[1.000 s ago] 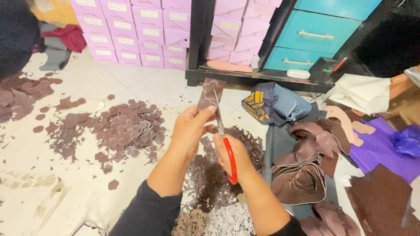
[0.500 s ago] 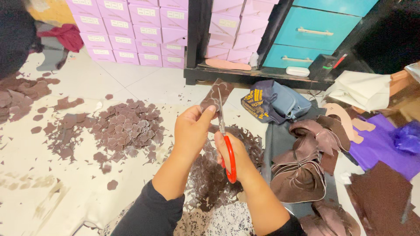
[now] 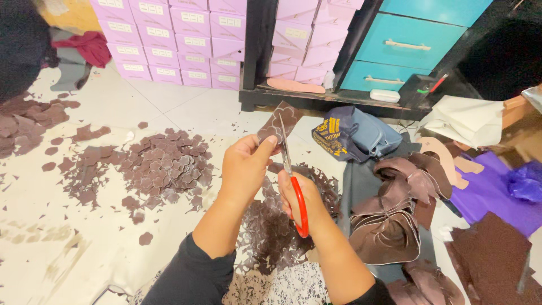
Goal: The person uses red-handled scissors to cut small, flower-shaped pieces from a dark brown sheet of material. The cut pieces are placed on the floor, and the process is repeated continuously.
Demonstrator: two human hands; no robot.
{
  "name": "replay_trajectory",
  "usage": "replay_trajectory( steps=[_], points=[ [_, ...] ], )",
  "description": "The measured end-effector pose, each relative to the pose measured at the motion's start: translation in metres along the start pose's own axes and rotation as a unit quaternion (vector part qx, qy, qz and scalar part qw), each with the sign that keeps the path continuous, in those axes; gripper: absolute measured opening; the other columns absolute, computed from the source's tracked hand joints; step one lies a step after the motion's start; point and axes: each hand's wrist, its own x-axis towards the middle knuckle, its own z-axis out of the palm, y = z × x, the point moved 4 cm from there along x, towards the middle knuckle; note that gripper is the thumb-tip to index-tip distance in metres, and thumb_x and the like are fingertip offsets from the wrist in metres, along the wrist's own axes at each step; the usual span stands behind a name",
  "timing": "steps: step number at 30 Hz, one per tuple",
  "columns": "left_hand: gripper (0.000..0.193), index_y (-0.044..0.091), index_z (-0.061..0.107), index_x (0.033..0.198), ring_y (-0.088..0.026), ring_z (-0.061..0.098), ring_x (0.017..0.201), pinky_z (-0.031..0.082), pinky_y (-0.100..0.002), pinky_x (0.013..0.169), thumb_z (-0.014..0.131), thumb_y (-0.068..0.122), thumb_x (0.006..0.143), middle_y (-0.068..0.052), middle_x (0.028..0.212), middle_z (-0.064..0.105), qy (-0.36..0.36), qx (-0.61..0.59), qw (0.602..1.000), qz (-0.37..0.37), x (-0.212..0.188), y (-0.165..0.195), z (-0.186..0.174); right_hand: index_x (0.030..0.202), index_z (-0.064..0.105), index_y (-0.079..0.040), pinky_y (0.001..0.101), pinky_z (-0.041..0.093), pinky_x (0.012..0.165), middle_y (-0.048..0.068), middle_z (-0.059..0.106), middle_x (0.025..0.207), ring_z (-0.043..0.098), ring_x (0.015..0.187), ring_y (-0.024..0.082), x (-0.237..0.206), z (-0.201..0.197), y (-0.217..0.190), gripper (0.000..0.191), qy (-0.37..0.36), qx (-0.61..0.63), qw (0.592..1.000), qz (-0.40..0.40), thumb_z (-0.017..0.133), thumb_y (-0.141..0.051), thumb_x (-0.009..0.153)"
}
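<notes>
Left hand [image 3: 244,165] raised mid-frame, thumb and fingers pinched closed on lower edge of a dark brown leather piece [image 3: 280,121] marked with pale curved outlines. Piece held upright, tilted toward 1 o'clock, clear of the floor.

Right hand [image 3: 302,200] at 4 o'clock of the left hand, just beside it. Grip wrapped shut around red handles of scissors [image 3: 293,186]. Blades point toward 12 o'clock and meet the brown piece at its right edge. Cannot tell how far apart the blades stand; seen edge-on.

Dark sleeves on both forearms, entering from 6 o'clock.

Below the hands: lacy brown offcut sheet [image 3: 276,231], cut full of holes, lying on pale floor [image 3: 186,107].

At 9 o'clock of the left hand: heap of small brown cut shapes [image 3: 166,164], well apart from the hands. Further scattered scraps [image 3: 34,118] toward 10 o'clock at frame edge.

At 3 o'clock of the right hand: stack of folded brown leather pieces [image 3: 395,220], near. Navy and grey bag [image 3: 353,135] at 1 o'clock. Purple sheet [image 3: 485,195] beyond the stack, at 3 o'clock.

At 12 o'clock: stacked pink boxes [image 3: 180,39] against the wall, beside a black shelf unit with teal drawers [image 3: 406,48].
</notes>
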Motion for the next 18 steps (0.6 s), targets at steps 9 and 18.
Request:
replay_trajectory(
  steps=[9,18],
  points=[
    [0.022,0.004,0.073,0.093,-0.008,0.069,0.08,0.052,-0.026,0.071,0.071,0.026,0.092,-0.003,0.087,0.077,-0.026,0.038,0.999,-0.013,0.007,0.005,-0.016,0.075,0.05,-0.011,0.0258,0.032,0.039,-0.003,0.041,0.059,0.037,0.043,0.008,-0.002,-0.005,-0.004,0.05,0.001,-0.044,0.999,0.032,0.055,-0.055,0.097],
    [0.024,0.004,0.071,0.106,-0.009,0.07,0.091,0.052,-0.027,0.076,0.064,0.026,0.098,-0.002,0.098,0.075,-0.019,-0.046,0.999,0.014,0.0,-0.01,0.006,0.08,0.054,-0.012,0.0253,0.035,0.041,-0.004,0.043,0.058,0.041,0.044,0.007,-0.003,0.002,-0.006,0.047,0.036,-0.033,0.999,0.005,0.056,-0.055,0.097]
  ],
)
